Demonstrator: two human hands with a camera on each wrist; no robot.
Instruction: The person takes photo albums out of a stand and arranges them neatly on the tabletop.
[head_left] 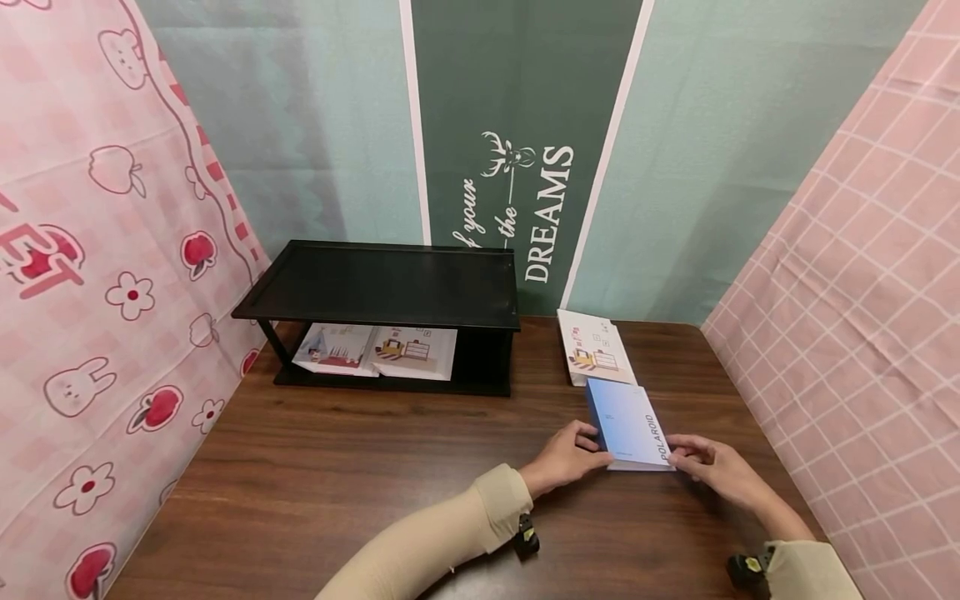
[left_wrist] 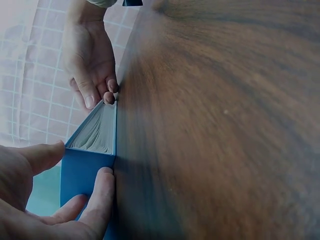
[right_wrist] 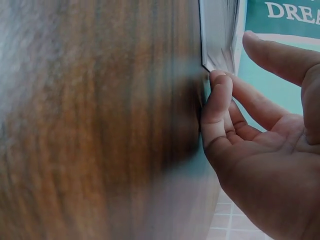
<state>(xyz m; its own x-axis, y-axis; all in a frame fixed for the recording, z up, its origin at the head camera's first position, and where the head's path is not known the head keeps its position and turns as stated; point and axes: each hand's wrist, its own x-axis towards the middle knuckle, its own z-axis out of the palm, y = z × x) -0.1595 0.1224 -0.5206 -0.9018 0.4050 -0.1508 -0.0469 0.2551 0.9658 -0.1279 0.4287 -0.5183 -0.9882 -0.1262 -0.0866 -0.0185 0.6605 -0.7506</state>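
A thick blue book with POLAROID printed on its cover lies on the wooden table, spine to the left. My left hand holds its near left corner, thumb at the cover's edge and fingers against the blue spine. At the near right corner, my right hand has its thumb by the cover and bent fingers at the lower edge. The white page block shows in the right wrist view. Just beyond the blue book lies a white illustrated book; whether they overlap I cannot tell.
A black two-level shelf stands at the back left of the table. Two illustrated books, one on the left and one on the right, lie on its lower level. Fabric curtains surround the table's back and sides.
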